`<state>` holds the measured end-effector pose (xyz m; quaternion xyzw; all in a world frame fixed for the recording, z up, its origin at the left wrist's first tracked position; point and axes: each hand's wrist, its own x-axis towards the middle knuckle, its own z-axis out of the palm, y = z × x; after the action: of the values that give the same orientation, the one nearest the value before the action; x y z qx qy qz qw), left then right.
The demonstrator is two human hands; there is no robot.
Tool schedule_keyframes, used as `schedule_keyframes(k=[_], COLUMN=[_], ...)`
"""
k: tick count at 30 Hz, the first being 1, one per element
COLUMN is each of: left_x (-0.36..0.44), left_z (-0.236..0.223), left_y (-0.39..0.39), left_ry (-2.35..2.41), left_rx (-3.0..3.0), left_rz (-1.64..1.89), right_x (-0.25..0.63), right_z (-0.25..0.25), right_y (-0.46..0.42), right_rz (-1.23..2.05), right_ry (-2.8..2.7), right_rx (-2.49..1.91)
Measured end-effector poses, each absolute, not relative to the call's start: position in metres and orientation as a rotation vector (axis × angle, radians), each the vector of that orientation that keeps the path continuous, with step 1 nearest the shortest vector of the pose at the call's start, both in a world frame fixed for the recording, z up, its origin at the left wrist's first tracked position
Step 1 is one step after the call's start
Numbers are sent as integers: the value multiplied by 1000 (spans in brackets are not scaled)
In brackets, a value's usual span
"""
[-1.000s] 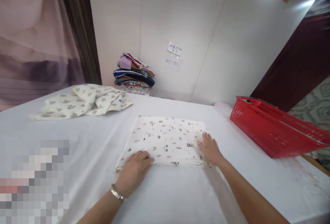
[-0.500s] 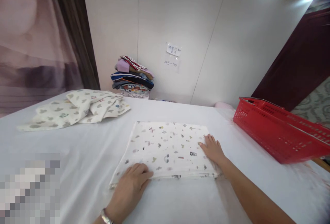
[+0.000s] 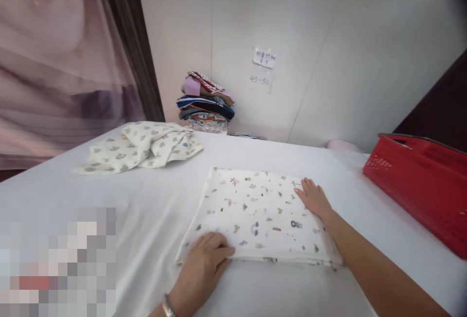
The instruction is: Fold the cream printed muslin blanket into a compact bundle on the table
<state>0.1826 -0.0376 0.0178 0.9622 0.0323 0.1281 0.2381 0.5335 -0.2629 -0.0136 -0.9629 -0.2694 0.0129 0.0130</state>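
A folded white cloth (image 3: pixel 251 215) printed with small plants, flamingos and other motifs lies flat on the white-covered table, its layered edge facing me. My left hand (image 3: pixel 207 266), with a metal band at the wrist, rests on the cloth's near left part; its fingers are slightly bent and the thumb points right along the near edge. On the far right side of the cloth, my right hand (image 3: pixel 315 198) lies flat with fingers spread. Neither hand lifts the cloth.
A crumpled white cloth with grey prints (image 3: pixel 142 147) lies at the far left. Stacked folded fabrics (image 3: pixel 206 103) stand by the wall. A red plastic basket (image 3: pixel 419 181) sits on the right. Paper labels (image 3: pixel 264 58) are on the wall. The lower left corner is pixelated.
The view has turned left, so the scene sits further right. Both hands stay on the folded cloth; my right hand has slid slightly toward its far right corner.
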Motion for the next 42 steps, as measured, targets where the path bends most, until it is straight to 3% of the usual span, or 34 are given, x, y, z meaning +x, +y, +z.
schedule_keyframes(k=[7,11,19,26,34,42], left_x=[182,181,177,176,223,287], left_z=[20,17,26,35,56,38], left_y=[-41,-41,-39,-15,53,90], left_ry=[109,100,100,508,864,1110], left_rx=[2617,2628,2489,2356,2420,2262], left_rz=[376,366,350,491,266,189], right_x=[529,479,401,404,360,354], right_z=[2,13,-6,7,15,6], right_y=[-255,-227,-207,-199,-155,-155], right_rz=[59,-50,143,216,290,279], right_ry=[-835,-1128,-1435,-1441,-1701,-1696], right_rx=[-3039,-2884,-2690,-2675,-2475,-2443])
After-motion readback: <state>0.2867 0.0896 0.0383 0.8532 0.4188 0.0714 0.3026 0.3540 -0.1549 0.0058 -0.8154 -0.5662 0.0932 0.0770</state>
